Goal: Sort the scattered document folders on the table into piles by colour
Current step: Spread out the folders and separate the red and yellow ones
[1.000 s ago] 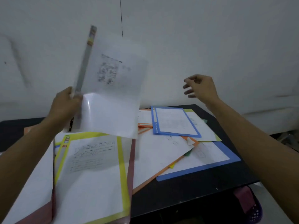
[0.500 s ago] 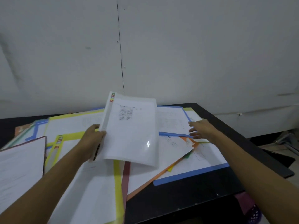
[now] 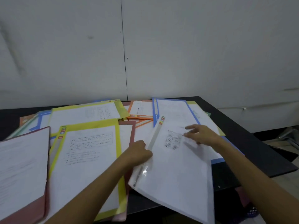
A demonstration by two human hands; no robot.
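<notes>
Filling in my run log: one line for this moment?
left hand: grips clear folder spine | right hand: on it | sorting unfinished

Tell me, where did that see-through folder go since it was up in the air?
The left hand brought the clear folder down from the air onto the right side of the table, still gripping its spine. The right hand came down and rests on its page. The yellow folder and blue folder stayed put.

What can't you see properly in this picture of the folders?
- Printed words on the yellow folder: too small and blurred, head view.
- Right hand fingers: motion-blurred.
- Clear folder: bottom corner cut off by the frame's edge.
- Folders under it: covered, colours unknown.
- Left hand: fingertips tucked out of sight.
</notes>
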